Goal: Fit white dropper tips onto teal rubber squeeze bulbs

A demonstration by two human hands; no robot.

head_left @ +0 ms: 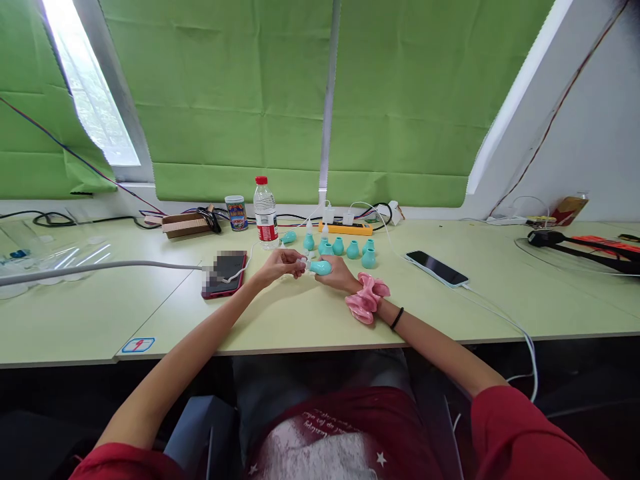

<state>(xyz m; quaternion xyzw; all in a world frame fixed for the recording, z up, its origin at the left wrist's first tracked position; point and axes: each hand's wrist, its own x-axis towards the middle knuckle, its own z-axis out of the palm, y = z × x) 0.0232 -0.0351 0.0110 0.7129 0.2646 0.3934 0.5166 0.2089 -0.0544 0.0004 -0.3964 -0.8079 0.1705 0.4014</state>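
My left hand (283, 265) pinches the clear nozzle (304, 264) at the left end of a teal squeeze bulb (320, 267). That bulb lies sideways in front of my right hand (341, 274), whose fingers are closed around it and partly hidden. Just behind my hands stand several loose teal bulbs (353, 249) without nozzles. Two upright bulbs with whitish nozzles (309, 240) are at the left of this group. Another teal bulb (289, 237) lies on its side near the bottle.
A water bottle (266, 217), a can (237, 213) and a cardboard box (186, 225) stand at the back. Phones lie left (225, 275) and right (437, 269), with cables attached or across them. An orange power strip (346, 229) is behind the bulbs. Clear containers (50, 263) sit far left.
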